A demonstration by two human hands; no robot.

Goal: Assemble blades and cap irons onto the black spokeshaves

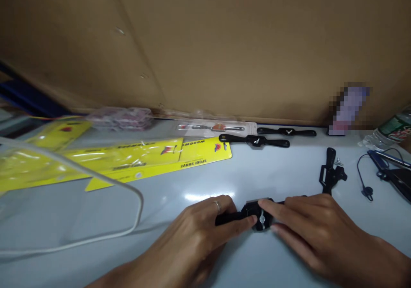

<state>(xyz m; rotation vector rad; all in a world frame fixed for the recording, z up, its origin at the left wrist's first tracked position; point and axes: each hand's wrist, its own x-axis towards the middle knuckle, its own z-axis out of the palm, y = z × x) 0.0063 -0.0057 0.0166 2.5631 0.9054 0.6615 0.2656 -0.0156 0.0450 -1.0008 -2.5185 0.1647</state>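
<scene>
Both of my hands hold a black spokeshave [253, 211] low over the grey table. My left hand [202, 232], with a ring on one finger, wraps its left handle, and the index finger presses beside the silver wing screw [262, 219]. The fingers of my right hand [314, 232] are on the right handle and the edge of the tool's middle. Two more spokeshaves lie farther back, one nearer [253, 141] and one behind it [285, 132]. To the right rest a spokeshave body [328, 168], a black loose part [339, 175] and small silver screws [338, 162].
Yellow cards [205, 161] with clear plastic spread across the left, crossed by a white cable [138, 194]. Clear plastic boxes [122, 119] and a packaged tool [218, 127] stand along the cardboard wall [208, 44]. A plastic bottle [396, 127] and a thin black cord [361, 174] are at right.
</scene>
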